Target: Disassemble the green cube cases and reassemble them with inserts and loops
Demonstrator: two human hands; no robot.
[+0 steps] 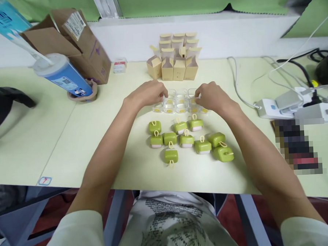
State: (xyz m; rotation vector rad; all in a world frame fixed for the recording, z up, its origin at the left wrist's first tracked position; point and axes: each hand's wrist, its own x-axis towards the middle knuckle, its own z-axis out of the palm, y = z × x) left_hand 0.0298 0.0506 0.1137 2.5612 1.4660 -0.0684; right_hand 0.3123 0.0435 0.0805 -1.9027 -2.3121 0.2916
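Observation:
Several small clear plastic containers (181, 104) with yellow marks inside stand in close rows at the middle of the table. At their left side is my left hand (151, 92), its fingers bent and closed on the edge of a container. My right hand (212, 96) grips the right side of the group in the same way, thumb and fingers pinched at a container's edge. The fingertips are partly hidden. Nearer to me lie several green cases (187, 141) with pale pink bottoms and cream loops, some tipped over.
Open small cardboard boxes (167, 71) stand in rows behind the containers. A brown carton (94, 57), a blue canister (70, 78) in a holder and a small white-and-red box (119, 66) are at left. Power strips (273, 108) with cables and a blurred-out object (297, 145) lie right.

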